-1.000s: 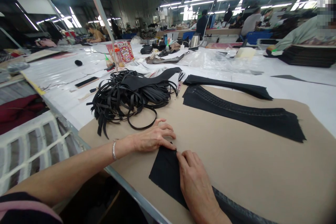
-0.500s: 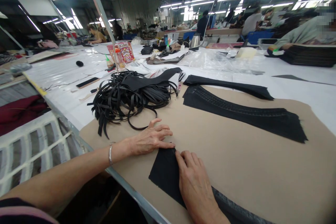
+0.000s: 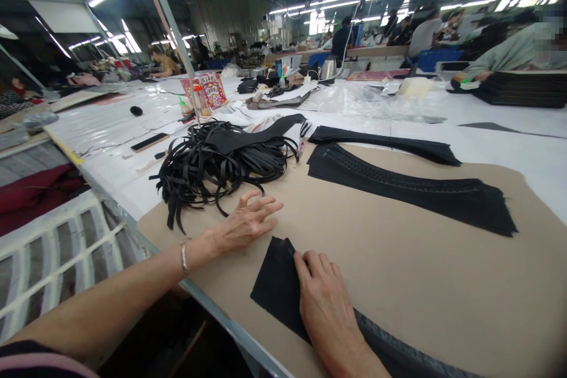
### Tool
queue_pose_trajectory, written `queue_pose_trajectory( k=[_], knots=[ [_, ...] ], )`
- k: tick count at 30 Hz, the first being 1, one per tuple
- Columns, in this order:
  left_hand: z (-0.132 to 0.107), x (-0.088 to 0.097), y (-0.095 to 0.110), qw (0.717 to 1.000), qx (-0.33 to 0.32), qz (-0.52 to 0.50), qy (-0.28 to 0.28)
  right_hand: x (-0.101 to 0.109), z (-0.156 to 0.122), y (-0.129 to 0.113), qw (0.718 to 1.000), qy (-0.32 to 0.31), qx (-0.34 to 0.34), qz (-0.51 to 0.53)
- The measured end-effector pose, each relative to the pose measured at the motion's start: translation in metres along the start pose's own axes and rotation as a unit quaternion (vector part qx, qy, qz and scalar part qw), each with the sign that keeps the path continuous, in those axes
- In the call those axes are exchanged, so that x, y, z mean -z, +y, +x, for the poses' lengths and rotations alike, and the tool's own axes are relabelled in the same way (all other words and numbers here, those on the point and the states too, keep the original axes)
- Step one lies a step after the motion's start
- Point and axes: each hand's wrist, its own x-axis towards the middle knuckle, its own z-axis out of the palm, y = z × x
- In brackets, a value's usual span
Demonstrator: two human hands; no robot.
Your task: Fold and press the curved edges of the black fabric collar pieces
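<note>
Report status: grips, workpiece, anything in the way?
Left grip open, off the black piece; right grip on it. Piece lies on tan sheet, running out of frame. Possible snag: black strap pile just beyond left grip.

The black strip (image 3: 278, 289) looks like matt cloth, the brown sheet (image 3: 407, 266) smooth matt paper, the straps (image 3: 230, 159) slightly glossy, the bracelet (image 3: 184, 258) shiny metal, the white worktop cover (image 3: 104, 124) glossy plastic.

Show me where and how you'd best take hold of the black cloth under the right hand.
Probably by the uncovered end of the black cloth near the left hand, pinching its edge from that hand's side. It lies flat on the tan sheet, so an edge gives fingers something slim to pinch; the right hand covers another part.
</note>
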Motion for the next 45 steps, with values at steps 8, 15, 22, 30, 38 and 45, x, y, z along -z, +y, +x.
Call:
queue_pose_trajectory(
  k=[8,15,22,30,38,45],
  knots=[
    [0.01,-0.02,0.078,0.941,0.175,-0.288,0.024,0.015,0.0,0.004,0.997,-0.035,-0.049,0.036],
    [0.01,-0.011,0.082,0.957,0.148,-0.244,-0.045,0.039,-0.011,0.024,0.983,-0.115,-0.091,0.107],
    [0.022,-0.006,0.085,0.957,0.14,-0.251,-0.051,0.045,-0.007,0.028,0.97,-0.147,-0.119,0.15],
    [0.028,-0.003,0.087,0.95,0.108,-0.273,-0.108,0.048,-0.008,0.032,0.963,-0.149,-0.133,0.18],
    [0.014,-0.009,0.084,0.954,0.09,-0.271,-0.092,0.048,-0.023,0.039,0.969,-0.115,-0.083,0.204],
    [0.01,-0.003,0.091,0.956,0.089,-0.26,-0.105,0.047,-0.035,0.045,0.965,-0.127,-0.042,0.227]
  ],
)
